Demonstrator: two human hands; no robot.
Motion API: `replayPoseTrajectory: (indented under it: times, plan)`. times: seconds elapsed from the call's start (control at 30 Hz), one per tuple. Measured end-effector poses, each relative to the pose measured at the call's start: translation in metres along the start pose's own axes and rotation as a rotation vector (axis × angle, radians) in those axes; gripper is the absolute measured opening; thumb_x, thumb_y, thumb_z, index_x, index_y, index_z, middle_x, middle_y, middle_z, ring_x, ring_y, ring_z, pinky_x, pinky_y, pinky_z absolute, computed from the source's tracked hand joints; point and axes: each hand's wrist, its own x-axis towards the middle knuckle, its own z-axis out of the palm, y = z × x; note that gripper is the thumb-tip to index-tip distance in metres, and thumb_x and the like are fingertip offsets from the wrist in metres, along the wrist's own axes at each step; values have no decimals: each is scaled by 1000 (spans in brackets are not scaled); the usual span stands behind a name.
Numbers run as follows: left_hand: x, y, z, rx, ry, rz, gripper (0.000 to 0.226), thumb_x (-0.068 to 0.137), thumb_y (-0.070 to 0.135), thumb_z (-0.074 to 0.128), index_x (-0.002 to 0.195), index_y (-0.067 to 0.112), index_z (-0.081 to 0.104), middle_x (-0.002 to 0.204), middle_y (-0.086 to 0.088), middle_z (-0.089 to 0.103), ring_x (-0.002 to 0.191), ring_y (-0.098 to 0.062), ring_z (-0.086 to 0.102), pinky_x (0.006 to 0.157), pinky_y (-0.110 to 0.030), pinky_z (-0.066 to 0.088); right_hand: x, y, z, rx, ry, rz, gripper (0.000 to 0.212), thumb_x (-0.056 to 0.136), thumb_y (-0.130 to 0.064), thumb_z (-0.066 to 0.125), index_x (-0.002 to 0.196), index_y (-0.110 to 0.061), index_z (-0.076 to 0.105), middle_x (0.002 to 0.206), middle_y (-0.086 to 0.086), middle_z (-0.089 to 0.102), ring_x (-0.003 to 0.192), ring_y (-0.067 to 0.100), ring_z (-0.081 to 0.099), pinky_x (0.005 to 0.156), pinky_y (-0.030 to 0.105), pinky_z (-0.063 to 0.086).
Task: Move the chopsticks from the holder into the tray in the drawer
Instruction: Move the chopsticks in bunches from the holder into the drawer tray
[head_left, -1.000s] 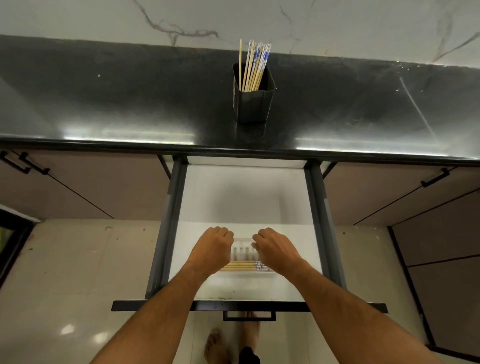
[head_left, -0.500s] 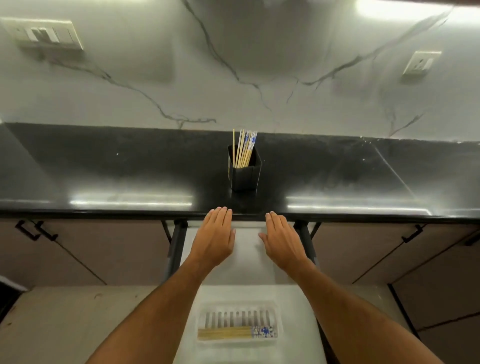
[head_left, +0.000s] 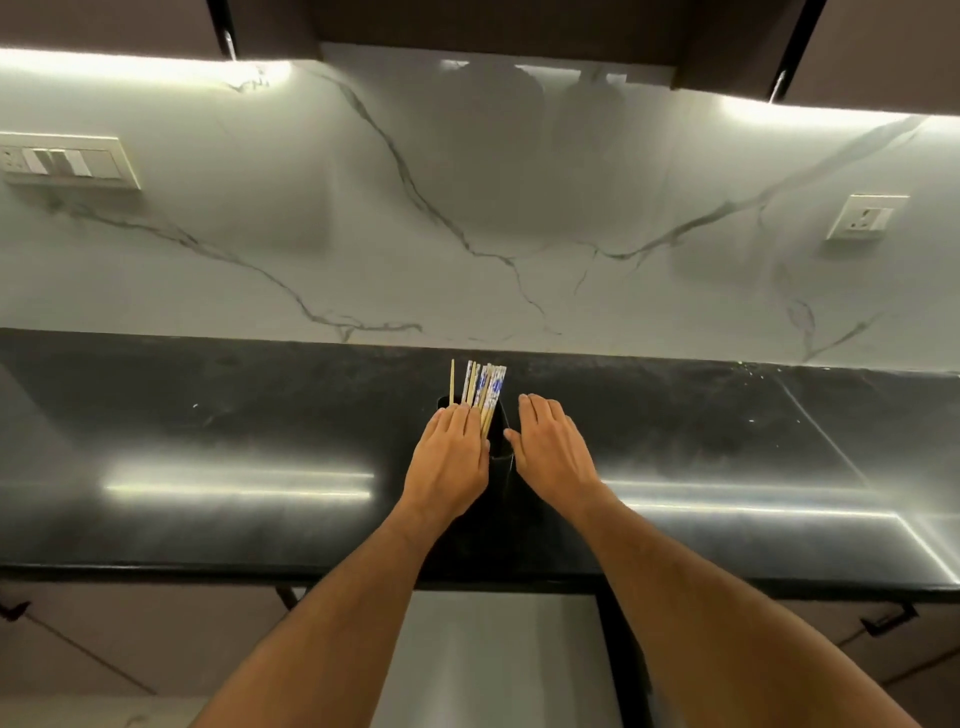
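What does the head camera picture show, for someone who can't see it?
Two bare hands reach a black holder of chopsticks on a dark counter: the left hand touches the chopsticks, the right hand is beside the holder. Behind is a marble wall.

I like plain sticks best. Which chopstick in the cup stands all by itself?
The plain wooden chopstick at the far left of the black holder stands apart; the other chopsticks, some blue-and-white patterned, bunch together.

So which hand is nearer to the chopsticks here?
Left. The left hand has its fingers against the chopsticks at the holder's rim; the right hand sits beside the holder, clear of them.
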Motion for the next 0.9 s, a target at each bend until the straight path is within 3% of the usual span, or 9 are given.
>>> replayPoseTrajectory:
  times: [0.2,0.33,0.53,0.6,0.73,0.9]
  plan:
    - [40,-11,30,44,-36,9,38,106,34,36,138,17,49,132,1,58,121,-14,52,113,-35,38,48,10,28,150,-40,21,42,102,-32,52,135,-8,47,132,9,56,115,22,54,98,34,51]
    - [61,-19,46,18,-19,23,31,103,27,42,129,16,55,123,0,62,114,-15,56,111,-34,41,73,14,48,342,-60,161,37,103,-32,50,134,-13,48,132,6,55,116,18,50,100,30,44]
    - [81,-32,66,-13,-34,54,28,100,23,50,126,14,58,118,-1,65,111,-17,59,109,-34,44,110,15,71,490,-115,379,58,99,-27,60,147,-5,36,140,13,52,131,28,47,108,37,40]
    - [83,-34,72,-22,-33,64,29,100,23,51,126,13,59,117,-1,66,110,-16,60,108,-34,45,121,15,77,590,-116,486,55,96,-22,65,142,-4,41,132,13,60,123,28,57,101,36,46]
    - [85,-39,76,-46,-8,101,28,98,23,53,122,12,61,112,-2,66,104,-15,59,104,-32,47,129,12,84,779,-106,627,47,93,-15,69,135,-7,51,120,10,69,97,15,65,79,20,50]
    - [82,-41,79,-46,7,121,34,98,23,54,128,9,59,118,-5,66,109,-18,59,107,-35,46,133,10,86,807,-84,649,32,92,-12,69,123,-7,61,116,10,70,103,19,68,84,25,53]
